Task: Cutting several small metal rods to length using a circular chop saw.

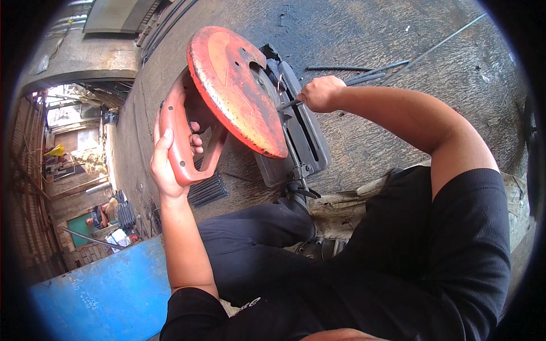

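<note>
Red-painted metal, scuffed to bare grey along the rim: the round guard (pixel 227 91) of a cut-off saw. Saw stands on the concrete floor (pixel 369 34); its dark base (pixel 318 145) lies to the right of the guard. Left grip (pixel 165 170) is wrapped around the looped red handle (pixel 175 122), fingertips showing inside the loop. Right grip (pixel 321 94) is a closed fist, pinching the end of a short dark bar (pixel 291 104) just beyond the base's right edge. Bar reaches across that edge towards the guard; its other end is hidden. Wheel mostly covered; cannot tell whether it turns. Loose rods (pixel 364 77) lie on the floor beyond the fist; a bundle of rods (pixel 209 189) lies near the base's left edge.

Notes on method (my judgement): keep the bar flat and square to the wheel. Hold it firmly, since a short piece could twist or kick; clamping would be safer than the fist, with fingers well outside the base's right edge. Lower the handle with steady, light pressure, without side load. Bare hands seem exposed; gloves would be prudent.
</note>
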{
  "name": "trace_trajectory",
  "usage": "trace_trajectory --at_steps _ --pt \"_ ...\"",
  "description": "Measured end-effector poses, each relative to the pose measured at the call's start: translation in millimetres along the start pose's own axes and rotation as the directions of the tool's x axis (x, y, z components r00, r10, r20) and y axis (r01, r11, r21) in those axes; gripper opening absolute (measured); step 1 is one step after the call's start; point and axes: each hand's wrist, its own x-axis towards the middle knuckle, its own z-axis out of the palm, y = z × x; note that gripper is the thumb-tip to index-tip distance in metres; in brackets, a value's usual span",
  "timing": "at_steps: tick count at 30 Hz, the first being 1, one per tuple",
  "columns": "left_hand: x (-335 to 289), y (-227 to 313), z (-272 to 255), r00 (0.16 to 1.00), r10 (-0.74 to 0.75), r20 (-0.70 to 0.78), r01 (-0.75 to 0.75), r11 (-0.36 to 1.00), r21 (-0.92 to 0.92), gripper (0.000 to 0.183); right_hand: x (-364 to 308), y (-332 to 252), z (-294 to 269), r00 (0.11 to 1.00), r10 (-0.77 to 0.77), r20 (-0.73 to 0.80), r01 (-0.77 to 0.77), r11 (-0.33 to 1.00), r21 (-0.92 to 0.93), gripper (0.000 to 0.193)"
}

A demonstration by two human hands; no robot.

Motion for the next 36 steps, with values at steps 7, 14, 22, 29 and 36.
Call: trace_trajectory --at_steps 7,14,22,29,36 --pt "0 0 -1 1.000 -0.002 -0.009 0.002 1.000 0.002 0.055 -5 -1 -4 0.998 -0.036 0.060 0.038 0.999 -0.035 0.041" --pt "0 0 1 1.000 -0.011 -0.001 0.011 1.000 -0.011 0.055 -6 -1 0 0.997 -0.043 0.060 0.046 0.998 -0.051 0.043" --pt "-1 4 -2 1.000 0.007 -0.011 -0.007 1.000 0.000 0.056 -7 -7 -7 0.997 -0.049 0.056 0.050 0.998 -0.024 0.044" --pt "1 1 -2 1.000 0.025 -0.014 -0.025 0.999 0.041 0.060 -13 -7 -7 0.997 -0.016 0.070 0.016 1.000 -0.010 0.042" --pt "6 -2 -12 0.998 0.038 0.041 -0.038 0.999 0.010 0.066 -28 14 -28 1.000 -0.029 0.012 0.030 0.996 -0.079 0.043"
